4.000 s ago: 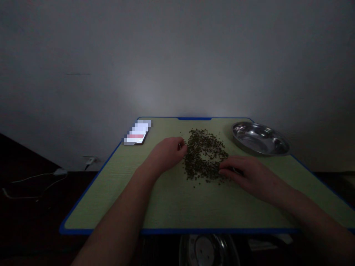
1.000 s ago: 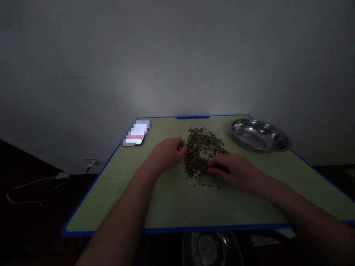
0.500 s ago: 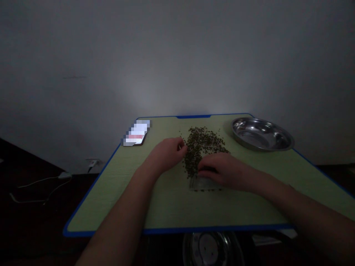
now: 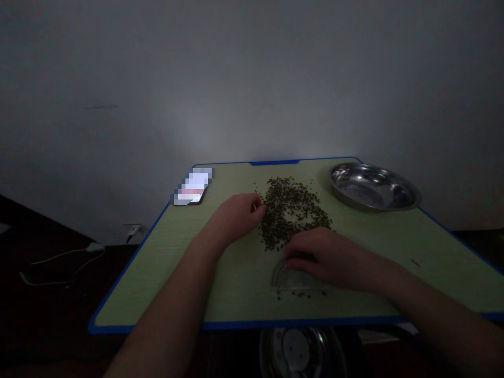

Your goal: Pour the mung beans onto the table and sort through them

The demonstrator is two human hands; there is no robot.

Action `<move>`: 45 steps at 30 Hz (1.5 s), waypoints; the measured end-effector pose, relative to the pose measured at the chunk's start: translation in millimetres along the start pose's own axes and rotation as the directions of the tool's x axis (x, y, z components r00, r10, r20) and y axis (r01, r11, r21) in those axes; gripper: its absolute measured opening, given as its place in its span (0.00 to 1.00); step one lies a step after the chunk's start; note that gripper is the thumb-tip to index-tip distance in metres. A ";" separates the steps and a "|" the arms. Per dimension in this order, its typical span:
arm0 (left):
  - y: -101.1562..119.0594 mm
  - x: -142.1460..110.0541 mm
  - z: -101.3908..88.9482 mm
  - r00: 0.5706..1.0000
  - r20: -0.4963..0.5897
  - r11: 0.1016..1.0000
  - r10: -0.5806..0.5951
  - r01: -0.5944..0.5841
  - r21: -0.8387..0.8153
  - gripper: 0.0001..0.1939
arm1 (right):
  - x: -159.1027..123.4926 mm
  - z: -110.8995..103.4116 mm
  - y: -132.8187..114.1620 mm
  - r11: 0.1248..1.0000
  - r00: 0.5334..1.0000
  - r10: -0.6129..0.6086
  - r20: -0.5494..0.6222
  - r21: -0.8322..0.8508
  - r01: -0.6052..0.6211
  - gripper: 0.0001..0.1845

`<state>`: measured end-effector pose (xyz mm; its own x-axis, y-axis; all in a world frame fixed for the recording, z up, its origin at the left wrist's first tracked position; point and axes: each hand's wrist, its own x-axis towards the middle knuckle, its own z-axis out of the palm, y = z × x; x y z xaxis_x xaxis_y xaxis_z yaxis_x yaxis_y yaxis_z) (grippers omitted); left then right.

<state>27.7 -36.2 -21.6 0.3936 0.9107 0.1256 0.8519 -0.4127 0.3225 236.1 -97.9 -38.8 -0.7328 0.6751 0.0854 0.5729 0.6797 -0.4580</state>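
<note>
A loose pile of small dark greenish beans or seeds (image 4: 289,197) is spread over the middle of the table. My left hand (image 4: 240,218) rests at the pile's left edge, fingers curled in a pinch; a small pale bit shows at the fingertips, too small to name. On the near side of the pile, my right hand (image 4: 321,257) has its fingers closed on a clear plastic protractor (image 4: 283,278), which lies against the tabletop. Its right part is hidden beneath the hand. Several stray seeds (image 4: 301,295) lie along its straight near edge.
The pale green table (image 4: 240,294) has a blue rim. A shiny metal bowl (image 4: 374,191) stands at the back right, a lit phone (image 4: 192,186) at the back left. A thin dark sliver (image 4: 416,262) lies at right. Below the near edge is another metal bowl (image 4: 323,352).
My right hand has drawn the protractor nearer to me and slightly right. Some seeds have shifted, leaving a bare patch within the pile. My left hand has hardly moved.
</note>
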 end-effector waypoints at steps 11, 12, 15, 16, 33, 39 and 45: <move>0.7 -0.9 -0.3 1.000 -0.004 1.000 0.012 -0.012 -0.007 0.13 | -13.1 4.2 -9.2 0.997 0.998 0.056 0.031 0.060 -0.058 0.08; 1.0 -1.0 -0.5 1.000 -0.005 1.000 0.012 -0.012 -0.009 0.13 | -13.9 4.6 -9.9 0.996 0.998 0.060 0.034 0.062 -0.062 0.08; 1.6 -1.3 -0.5 1.000 -0.007 1.000 0.013 -0.013 -0.008 0.13 | -16.4 6.0 -11.2 0.994 0.997 0.071 0.040 0.078 -0.074 0.08; 1.5 -1.2 -0.4 1.000 -0.005 1.000 0.012 -0.012 -0.006 0.13 | -17.2 6.5 -11.6 0.994 0.997 0.069 0.039 0.086 -0.072 0.08; 2.0 -0.6 0.4 1.000 -0.001 1.000 0.012 -0.012 0.006 0.13 | -22.1 10.7 -12.9 0.992 0.997 0.062 0.043 0.112 -0.066 0.09; 1.3 -0.3 0.4 1.000 0.005 1.000 0.008 -0.008 0.004 0.14 | -22.2 5.6 -17.1 0.979 0.992 0.100 0.070 0.173 -0.111 0.08; 1.1 0.6 1.3 1.000 -0.003 1.000 0.008 -0.008 0.015 0.14 | -24.8 5.9 -17.9 0.973 0.993 0.101 0.066 0.200 -0.112 0.11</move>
<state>29.4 -36.1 -22.4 0.3994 0.9074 0.1306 0.8539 -0.4200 0.3073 241.8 -128.5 -38.0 -0.6939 0.7198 -0.0199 0.5663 0.5285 -0.6324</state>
